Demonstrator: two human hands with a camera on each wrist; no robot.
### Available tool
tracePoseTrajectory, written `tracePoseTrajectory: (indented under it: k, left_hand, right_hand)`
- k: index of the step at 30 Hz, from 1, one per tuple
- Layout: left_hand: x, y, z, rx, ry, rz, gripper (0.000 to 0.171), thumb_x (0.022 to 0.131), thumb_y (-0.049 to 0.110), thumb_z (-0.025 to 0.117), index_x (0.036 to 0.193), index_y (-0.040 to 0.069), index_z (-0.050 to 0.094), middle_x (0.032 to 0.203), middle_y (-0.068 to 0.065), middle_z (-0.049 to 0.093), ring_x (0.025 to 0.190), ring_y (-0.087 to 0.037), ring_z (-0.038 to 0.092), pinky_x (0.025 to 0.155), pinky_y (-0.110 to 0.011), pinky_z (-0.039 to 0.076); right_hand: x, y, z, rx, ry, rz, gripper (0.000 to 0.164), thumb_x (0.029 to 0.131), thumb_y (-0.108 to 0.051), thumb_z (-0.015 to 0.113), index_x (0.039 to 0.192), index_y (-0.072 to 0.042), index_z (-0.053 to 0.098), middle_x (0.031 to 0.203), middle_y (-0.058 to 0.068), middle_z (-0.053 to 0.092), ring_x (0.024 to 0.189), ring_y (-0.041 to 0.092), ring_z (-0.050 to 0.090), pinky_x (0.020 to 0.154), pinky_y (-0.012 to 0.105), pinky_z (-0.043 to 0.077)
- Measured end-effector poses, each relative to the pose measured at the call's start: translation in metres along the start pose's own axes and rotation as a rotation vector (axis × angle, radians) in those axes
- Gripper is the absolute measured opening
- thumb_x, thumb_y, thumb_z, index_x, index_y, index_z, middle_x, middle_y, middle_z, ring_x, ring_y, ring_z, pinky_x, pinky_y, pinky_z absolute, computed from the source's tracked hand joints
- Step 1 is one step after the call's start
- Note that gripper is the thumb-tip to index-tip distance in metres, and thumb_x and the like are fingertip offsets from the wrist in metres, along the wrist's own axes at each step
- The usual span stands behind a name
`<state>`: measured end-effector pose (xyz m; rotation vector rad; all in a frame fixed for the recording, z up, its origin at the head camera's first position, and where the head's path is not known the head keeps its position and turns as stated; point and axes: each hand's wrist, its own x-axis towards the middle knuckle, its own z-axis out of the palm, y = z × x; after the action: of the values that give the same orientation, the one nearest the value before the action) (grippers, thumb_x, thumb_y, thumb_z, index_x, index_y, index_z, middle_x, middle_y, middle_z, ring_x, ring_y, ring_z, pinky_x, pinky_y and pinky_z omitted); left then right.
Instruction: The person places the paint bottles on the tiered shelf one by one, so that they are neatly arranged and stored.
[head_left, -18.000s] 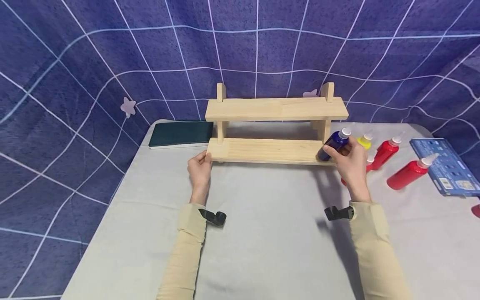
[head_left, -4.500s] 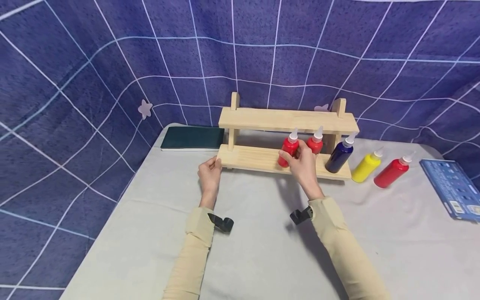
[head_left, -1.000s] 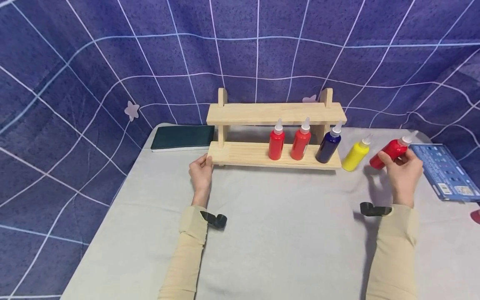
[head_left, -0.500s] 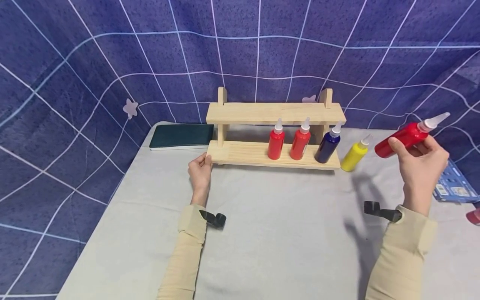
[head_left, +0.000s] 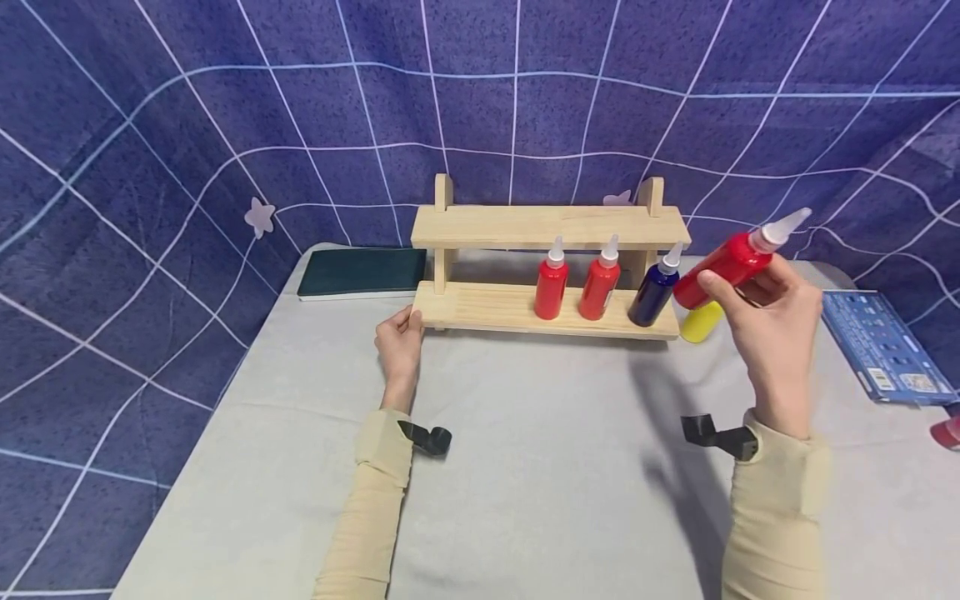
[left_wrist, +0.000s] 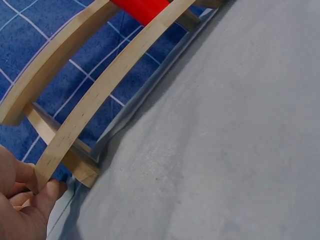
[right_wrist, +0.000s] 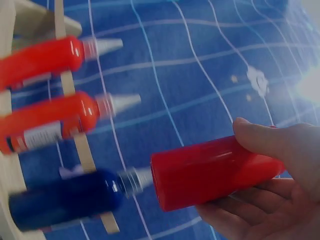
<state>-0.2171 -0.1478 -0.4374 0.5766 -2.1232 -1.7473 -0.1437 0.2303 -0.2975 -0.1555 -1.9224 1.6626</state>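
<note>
We note the right hand (head_left: 776, 337) gripping a red bottle (head_left: 722, 268), tilted in the air near the wooden rack (head_left: 480, 308). The left hand (head_left: 400, 340) pinches the rack's left end. Done, we judge: two other red bottles (head_left: 551, 293) and a blue bottle (head_left: 652, 298) standing on the lower shelf. Left: the held one, perhaps the yellow bottle (head_left: 701, 325) beside the rack.

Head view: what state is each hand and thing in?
Wooden rack: standing.
Left hand: pinching the rack's left end.
Held red bottle: tilted, in the air, nozzle on.
Right hand: gripping that bottle.
Leftmost red bottle: upright, nozzle on.
Middle red bottle: upright, nozzle on.
Dark blue bottle: upright, nozzle on.
Yellow bottle: top hidden.
Dark green book: flat, apparently closed.
Blue package: flat.
Red object: cut off.
</note>
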Motion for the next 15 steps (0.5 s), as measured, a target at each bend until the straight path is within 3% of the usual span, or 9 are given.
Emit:
tracePoseTrajectory:
  k: [5,11,15]
  left_hand:
    - [-0.001,0.001,0.000,-0.010,0.003,0.001,0.030,0.097,0.012,0.061,0.122,-0.003,0.065,0.116,-0.023,0.067,0.102,-0.025,0.069,0.082,-0.021,0.058]
    - [0.000,0.000,0.000,-0.010,0.005,-0.004,0.030,0.097,0.013,0.061,0.122,-0.003,0.065,0.116,-0.022,0.068,0.102,-0.025,0.069,0.081,-0.020,0.058]
    - [0.000,0.000,0.000,-0.005,0.004,-0.006,0.030,0.097,0.013,0.061,0.122,-0.003,0.065,0.115,-0.022,0.068,0.102,-0.025,0.069,0.081,-0.020,0.058]
  right_hand:
    - [-0.008,-0.003,0.017,-0.108,-0.107,-0.024,0.037,0.079,-0.002,0.079,0.115,-0.005,0.070,0.089,-0.016,0.069,0.081,0.000,0.068,0.079,0.009,0.054]
    - [-0.021,-0.004,0.040,-0.084,-0.255,-0.071,0.037,0.080,0.000,0.078,0.115,0.003,0.066,0.088,-0.016,0.068,0.080,-0.001,0.068,0.075,0.011,0.056]
    - [-0.030,-0.002,0.055,-0.110,-0.327,-0.073,0.038,0.080,-0.003,0.079,0.115,0.005,0.065,0.090,-0.006,0.072,0.079,-0.002,0.067,0.073,0.011,0.056]
